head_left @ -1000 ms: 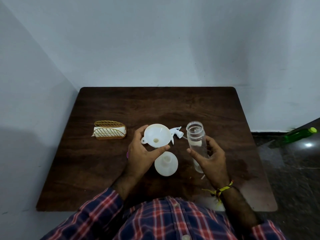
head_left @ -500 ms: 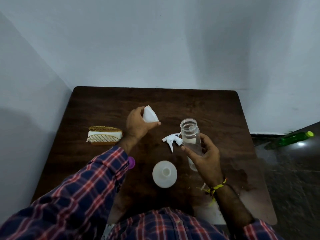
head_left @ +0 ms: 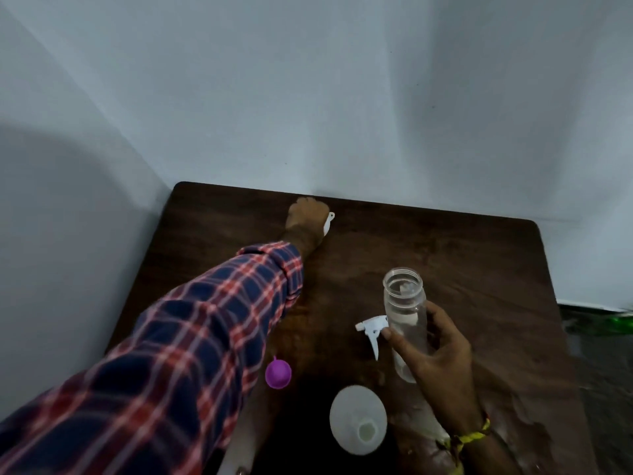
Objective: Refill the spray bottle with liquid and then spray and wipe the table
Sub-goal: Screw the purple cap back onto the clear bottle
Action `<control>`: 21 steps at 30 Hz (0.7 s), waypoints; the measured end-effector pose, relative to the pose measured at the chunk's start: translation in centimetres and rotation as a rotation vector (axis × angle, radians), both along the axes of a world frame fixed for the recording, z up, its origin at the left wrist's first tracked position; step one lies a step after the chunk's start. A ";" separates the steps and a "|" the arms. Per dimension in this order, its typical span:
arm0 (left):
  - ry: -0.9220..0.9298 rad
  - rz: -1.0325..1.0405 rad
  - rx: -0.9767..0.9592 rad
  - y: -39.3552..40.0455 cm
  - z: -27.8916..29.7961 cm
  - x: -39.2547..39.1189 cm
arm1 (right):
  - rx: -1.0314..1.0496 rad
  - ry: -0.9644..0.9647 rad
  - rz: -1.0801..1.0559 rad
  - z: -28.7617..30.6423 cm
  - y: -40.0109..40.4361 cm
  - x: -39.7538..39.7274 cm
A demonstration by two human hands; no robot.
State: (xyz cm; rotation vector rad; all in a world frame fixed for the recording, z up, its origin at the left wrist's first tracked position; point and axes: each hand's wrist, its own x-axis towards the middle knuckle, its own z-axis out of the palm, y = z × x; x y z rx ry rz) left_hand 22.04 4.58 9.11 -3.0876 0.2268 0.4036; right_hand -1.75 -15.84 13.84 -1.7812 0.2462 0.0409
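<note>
Left hand (head_left: pixel 308 214) is stretched to the far edge of the desk (head_left: pixel 479 255), fingers curled over a small white funnel (head_left: pixel 328 223) of which only a sliver and its little tab show past the knuckles; whether the funnel rests on the wood or hangs just above it I cannot tell. Right hand (head_left: pixel 435 351) sits near the body, thumb and fingers wrapped round the lower half of the spray bottle (head_left: pixel 406 313), a clear, smooth plastic cylinder held upright with its threaded mouth open to the ceiling.

So the funnel lies well apart from the bottle, farther away and to the left, and the right hand is much the nearer to the bottle mouth. Any filling, I judge, depends on bringing a funnel over that vertical axis.

Just beside the bottle, on the left, the white trigger head (head_left: pixel 371 332) lies on its side, hard moulded plastic. Nearer still stands a second, wider funnel (head_left: pixel 358 419), translucent white, mouth down. A small purple cup-shaped piece (head_left: pixel 278 373) lies left of it. The desk is dark, grained wood, scuffed pale at the near right corner.
</note>
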 end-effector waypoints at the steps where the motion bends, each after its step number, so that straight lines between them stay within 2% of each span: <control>1: 0.002 -0.013 0.027 -0.1 -0.5 0.5 | 0.002 0.007 -0.005 -0.2 -0.1 0.2; 7: -0.043 -0.161 0.194 1.2 -2.4 1.5 | -0.017 0.006 -0.040 -1.4 -0.5 0.2; 10: -0.090 -0.214 0.172 2.4 -2.8 1.6 | -0.015 0.003 -0.041 -1.4 -0.2 -0.1; 13: -0.116 -0.155 0.037 2.6 -1.9 0.0 | 0.011 -0.006 -0.021 -0.8 0.1 -0.2; 17: -0.217 -0.017 -0.272 1.8 0.1 -6.4 | 0.028 -0.028 -0.015 0.0 0.3 -0.2; 21: -0.054 0.004 -0.338 1.4 0.8 -14.1 | 0.035 -0.039 -0.025 0.4 0.5 -0.5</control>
